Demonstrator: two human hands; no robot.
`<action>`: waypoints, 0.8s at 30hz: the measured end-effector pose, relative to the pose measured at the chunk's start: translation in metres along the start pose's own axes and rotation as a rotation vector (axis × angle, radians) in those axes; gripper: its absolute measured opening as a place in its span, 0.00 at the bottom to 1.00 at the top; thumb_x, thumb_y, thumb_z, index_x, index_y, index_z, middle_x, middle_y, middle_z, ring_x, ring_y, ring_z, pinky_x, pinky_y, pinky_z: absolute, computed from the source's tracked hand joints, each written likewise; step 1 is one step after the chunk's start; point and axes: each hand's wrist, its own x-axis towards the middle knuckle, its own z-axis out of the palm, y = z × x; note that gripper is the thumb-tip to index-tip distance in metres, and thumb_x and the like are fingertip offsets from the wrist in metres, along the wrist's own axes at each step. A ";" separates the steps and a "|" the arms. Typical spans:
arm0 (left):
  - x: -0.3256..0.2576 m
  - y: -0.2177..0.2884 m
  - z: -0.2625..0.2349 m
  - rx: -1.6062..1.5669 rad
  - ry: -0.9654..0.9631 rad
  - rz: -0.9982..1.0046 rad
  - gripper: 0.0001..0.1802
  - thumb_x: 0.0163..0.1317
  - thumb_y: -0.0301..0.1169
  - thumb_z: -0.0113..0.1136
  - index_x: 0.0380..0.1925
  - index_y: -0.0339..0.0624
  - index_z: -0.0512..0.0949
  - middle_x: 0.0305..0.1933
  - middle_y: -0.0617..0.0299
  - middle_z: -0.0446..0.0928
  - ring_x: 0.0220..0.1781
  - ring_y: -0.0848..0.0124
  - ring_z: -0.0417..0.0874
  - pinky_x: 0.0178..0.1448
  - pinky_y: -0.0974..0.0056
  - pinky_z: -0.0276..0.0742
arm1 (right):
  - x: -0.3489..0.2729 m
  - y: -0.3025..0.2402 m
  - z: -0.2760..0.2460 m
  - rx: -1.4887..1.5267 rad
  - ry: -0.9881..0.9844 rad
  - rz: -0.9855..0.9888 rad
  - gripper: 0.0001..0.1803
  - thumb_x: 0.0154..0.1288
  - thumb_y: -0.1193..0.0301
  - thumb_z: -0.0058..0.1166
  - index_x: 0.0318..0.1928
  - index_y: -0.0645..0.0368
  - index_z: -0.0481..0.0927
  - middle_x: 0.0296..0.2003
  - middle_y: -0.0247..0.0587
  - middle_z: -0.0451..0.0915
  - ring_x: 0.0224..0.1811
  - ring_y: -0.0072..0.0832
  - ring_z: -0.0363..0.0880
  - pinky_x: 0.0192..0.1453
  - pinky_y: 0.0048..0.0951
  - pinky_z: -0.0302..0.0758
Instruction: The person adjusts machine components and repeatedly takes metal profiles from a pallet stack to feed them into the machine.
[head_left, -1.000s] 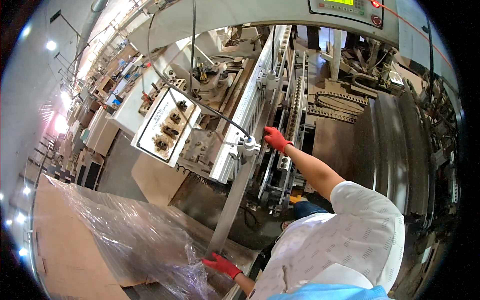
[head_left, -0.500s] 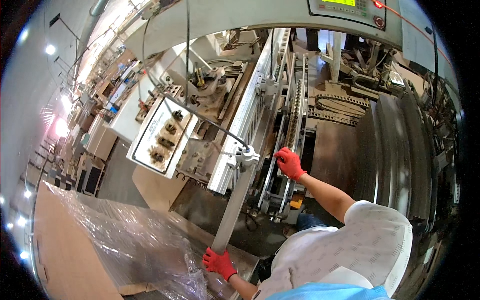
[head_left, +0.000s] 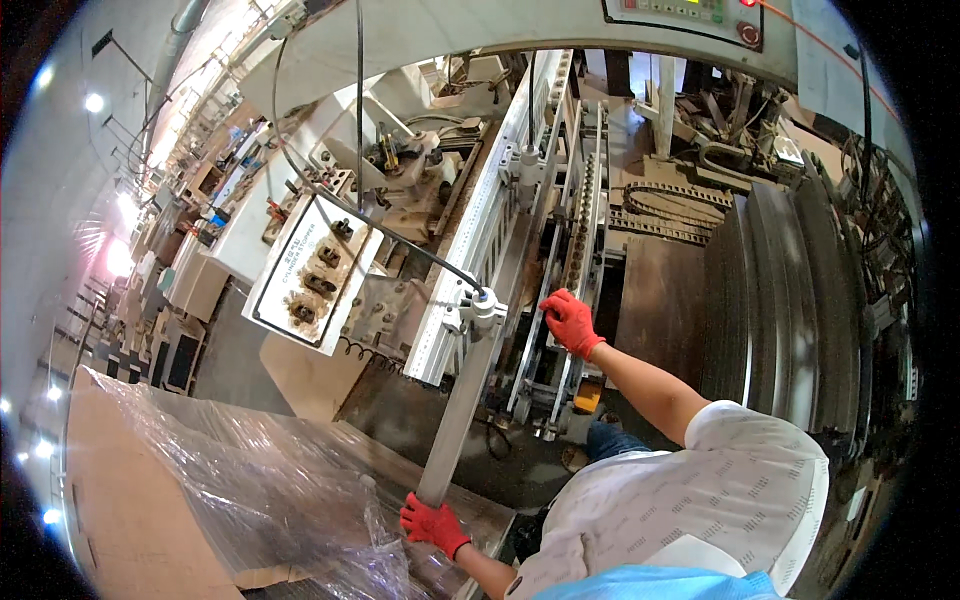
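Observation:
My left hand, in a red glove, is closed around the near end of a long flat grey strip. The strip slopes up and away, beneath a metal clamp fitting beside a pale slotted metal fence. My right hand, also red-gloved, is curled at the machine's parallel metal rails. Its fingertips are hidden, so what they grip, if anything, does not show. A chain conveyor track runs away beyond that hand.
Clear film covers a stack of boards at lower left. A white plate with dusty knobs stands left of the fence. Dark upright panels and a cable chain are at right. A control box hangs overhead.
The view has shifted slightly, showing more of the yellow part below the rails. Both hands keep nearly the same places on the strip and at the rails.

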 end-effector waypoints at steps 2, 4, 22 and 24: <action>0.000 0.000 0.002 -0.025 0.028 -0.001 0.41 0.43 0.42 0.78 0.59 0.59 0.68 0.57 0.55 0.70 0.62 0.53 0.71 0.53 0.39 0.70 | -0.001 0.000 0.000 -0.016 -0.004 0.053 0.07 0.59 0.76 0.55 0.38 0.55 0.81 0.38 0.42 0.78 0.41 0.44 0.80 0.44 0.39 0.78; 0.000 -0.001 0.004 -0.056 0.038 -0.007 0.41 0.43 0.42 0.78 0.58 0.59 0.68 0.57 0.55 0.70 0.61 0.53 0.71 0.55 0.38 0.70 | -0.002 0.000 0.001 -0.017 -0.011 0.029 0.07 0.59 0.76 0.55 0.38 0.55 0.81 0.38 0.42 0.78 0.41 0.45 0.80 0.44 0.39 0.78; 0.021 0.003 0.037 -0.020 0.116 0.279 0.42 0.43 0.48 0.70 0.60 0.48 0.67 0.52 0.53 0.72 0.59 0.51 0.73 0.68 0.31 0.53 | -0.052 -0.011 -0.010 0.416 -0.045 0.299 0.09 0.62 0.74 0.56 0.41 0.63 0.81 0.41 0.39 0.83 0.46 0.27 0.80 0.54 0.30 0.75; 0.026 0.011 0.034 -0.027 0.046 0.356 0.41 0.44 0.45 0.69 0.61 0.49 0.66 0.51 0.52 0.73 0.57 0.51 0.74 0.68 0.34 0.55 | -0.072 -0.015 -0.020 0.552 -0.139 0.316 0.08 0.64 0.73 0.56 0.42 0.63 0.81 0.44 0.37 0.83 0.48 0.24 0.79 0.56 0.29 0.74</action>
